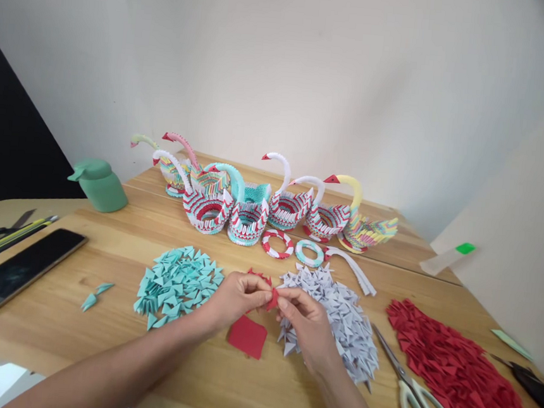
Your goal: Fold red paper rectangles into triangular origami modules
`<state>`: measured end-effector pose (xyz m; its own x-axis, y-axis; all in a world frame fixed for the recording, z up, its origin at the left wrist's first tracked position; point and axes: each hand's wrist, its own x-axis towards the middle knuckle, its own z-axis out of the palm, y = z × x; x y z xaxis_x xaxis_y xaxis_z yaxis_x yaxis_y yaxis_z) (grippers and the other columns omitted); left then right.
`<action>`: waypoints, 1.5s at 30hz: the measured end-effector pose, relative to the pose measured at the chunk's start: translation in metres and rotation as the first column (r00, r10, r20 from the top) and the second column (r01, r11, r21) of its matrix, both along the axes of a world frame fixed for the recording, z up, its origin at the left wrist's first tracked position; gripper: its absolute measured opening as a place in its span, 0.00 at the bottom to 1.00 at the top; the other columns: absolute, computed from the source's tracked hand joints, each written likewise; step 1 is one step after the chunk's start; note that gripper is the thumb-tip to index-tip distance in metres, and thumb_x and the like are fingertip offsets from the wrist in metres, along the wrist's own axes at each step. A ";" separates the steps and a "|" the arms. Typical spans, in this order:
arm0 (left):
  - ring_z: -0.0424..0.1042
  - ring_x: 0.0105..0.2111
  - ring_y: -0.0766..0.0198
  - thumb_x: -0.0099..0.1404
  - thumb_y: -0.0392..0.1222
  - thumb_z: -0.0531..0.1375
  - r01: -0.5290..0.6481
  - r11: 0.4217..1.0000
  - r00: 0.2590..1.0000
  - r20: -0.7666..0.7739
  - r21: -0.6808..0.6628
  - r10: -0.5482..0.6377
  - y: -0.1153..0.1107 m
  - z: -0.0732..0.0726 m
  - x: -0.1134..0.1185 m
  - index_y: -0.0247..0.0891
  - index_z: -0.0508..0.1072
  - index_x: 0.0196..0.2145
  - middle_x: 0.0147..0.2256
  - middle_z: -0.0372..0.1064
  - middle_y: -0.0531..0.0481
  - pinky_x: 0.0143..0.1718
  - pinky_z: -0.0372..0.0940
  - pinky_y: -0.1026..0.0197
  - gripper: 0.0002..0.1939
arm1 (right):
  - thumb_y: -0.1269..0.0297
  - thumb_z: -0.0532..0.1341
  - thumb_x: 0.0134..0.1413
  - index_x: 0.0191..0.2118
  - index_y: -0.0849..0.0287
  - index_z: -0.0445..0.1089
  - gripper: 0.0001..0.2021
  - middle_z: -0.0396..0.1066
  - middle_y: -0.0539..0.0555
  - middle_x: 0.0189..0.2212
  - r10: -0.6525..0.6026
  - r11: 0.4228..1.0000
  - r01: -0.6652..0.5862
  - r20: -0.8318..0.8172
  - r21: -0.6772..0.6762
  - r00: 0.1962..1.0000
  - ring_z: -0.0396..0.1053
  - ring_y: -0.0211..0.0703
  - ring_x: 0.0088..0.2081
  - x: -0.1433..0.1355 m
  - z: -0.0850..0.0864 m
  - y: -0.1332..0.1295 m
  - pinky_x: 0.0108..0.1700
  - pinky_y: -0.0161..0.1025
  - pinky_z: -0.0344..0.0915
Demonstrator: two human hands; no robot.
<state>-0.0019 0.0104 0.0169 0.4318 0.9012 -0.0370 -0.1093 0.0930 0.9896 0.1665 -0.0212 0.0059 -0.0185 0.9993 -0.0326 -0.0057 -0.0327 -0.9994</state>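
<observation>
On the table (pixel 217 393), the left hand (pixel 240 296) and right hand (pixel 307 321) are pinching a small red paper piece (pixel 273 299) between their fingers, just above a flat red paper stack (pixel 247 337), between turquoise pieces (pixel 176 284) and pale grey pieces (pixel 345 321).

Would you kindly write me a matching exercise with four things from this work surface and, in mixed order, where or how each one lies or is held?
Things:
1. Scissors
2. Phone
3. Red paper sheet
4. Small red piece

Places and states:
A. Flat, between the turquoise pile and the grey pile
B. Pinched between the fingers of the left hand and right hand
C. Between the grey pile and the red pile
D. Dark screen facing up

Right pairs: 1-C, 2-D, 3-A, 4-B
</observation>
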 end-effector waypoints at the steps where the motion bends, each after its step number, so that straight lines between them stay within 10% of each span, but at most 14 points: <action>1: 0.58 0.20 0.71 0.54 0.45 0.64 -0.029 0.998 0.999 -0.040 0.056 0.032 -0.001 0.000 0.001 0.32 0.74 0.22 0.19 0.65 0.53 0.24 0.53 0.67 0.12 | 0.53 0.68 0.46 0.35 0.58 0.77 0.15 0.73 0.51 0.25 -0.003 1.000 0.003 0.021 0.004 1.000 0.66 0.38 0.25 0.000 0.001 0.000 0.30 0.36 0.64; 13: 0.68 0.28 0.63 0.61 0.36 0.58 0.016 0.810 0.912 -0.342 0.586 0.228 -0.006 -0.004 0.001 0.37 0.76 0.27 0.26 0.72 0.49 0.33 0.58 0.64 0.08 | 0.54 0.61 0.54 0.28 0.58 0.68 0.13 0.64 0.48 0.21 -0.013 0.986 -0.033 0.272 0.163 0.962 0.59 0.36 0.23 0.001 0.001 -0.001 0.24 0.32 0.57; 19: 0.66 0.25 0.65 0.62 0.40 0.57 0.009 0.937 0.969 -0.236 0.349 0.079 -0.006 -0.005 0.003 0.35 0.76 0.28 0.25 0.71 0.51 0.28 0.57 0.66 0.10 | 0.58 0.57 0.57 0.28 0.57 0.66 0.11 0.66 0.49 0.23 -0.074 0.961 -0.043 0.403 0.274 0.912 0.62 0.38 0.25 -0.001 0.004 -0.004 0.27 0.33 0.58; 27: 0.66 0.28 0.64 0.60 0.36 0.58 0.030 0.858 0.931 -0.327 0.512 0.162 -0.007 -0.006 0.001 0.36 0.76 0.26 0.25 0.71 0.51 0.32 0.57 0.65 0.08 | 0.58 0.57 0.59 0.30 0.56 0.67 0.09 0.69 0.50 0.26 -0.054 0.954 -0.074 0.409 0.290 0.911 0.65 0.40 0.28 -0.001 -0.001 -0.004 0.31 0.35 0.60; 31: 0.67 0.25 0.65 0.60 0.45 0.60 0.039 0.986 0.991 -0.130 0.163 -0.018 -0.005 -0.010 0.003 0.35 0.75 0.31 0.26 0.73 0.49 0.30 0.61 0.64 0.10 | 0.60 0.55 0.60 0.31 0.56 0.66 0.09 0.69 0.50 0.25 -0.109 0.943 -0.045 0.436 0.329 0.893 0.66 0.40 0.28 0.000 0.000 -0.005 0.31 0.35 0.60; 37: 0.71 0.22 0.66 0.51 0.54 0.67 0.162 0.969 0.986 0.056 -0.186 -0.155 -0.002 -0.012 0.002 0.32 0.72 0.29 0.26 0.75 0.45 0.27 0.64 0.64 0.20 | 0.64 0.55 0.60 0.30 0.56 0.66 0.08 0.69 0.49 0.26 -0.152 0.907 -0.094 0.527 0.411 0.836 0.66 0.40 0.28 0.001 0.000 -0.005 0.33 0.35 0.61; 45: 0.69 0.23 0.68 0.51 0.46 0.67 0.086 0.993 0.996 -0.001 -0.079 -0.087 -0.003 -0.011 0.004 0.33 0.71 0.25 0.22 0.72 0.52 0.29 0.64 0.65 0.13 | 0.65 0.54 0.61 0.29 0.56 0.66 0.09 0.68 0.48 0.25 -0.168 0.886 -0.128 0.565 0.446 0.808 0.66 0.38 0.28 -0.002 -0.001 -0.004 0.33 0.33 0.60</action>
<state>0.0016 0.0078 0.0055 0.5077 0.8548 -0.1081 -0.0933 0.1792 0.9794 0.1649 -0.0257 0.0050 -0.1241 0.9025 0.4125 0.5744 0.4043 -0.7117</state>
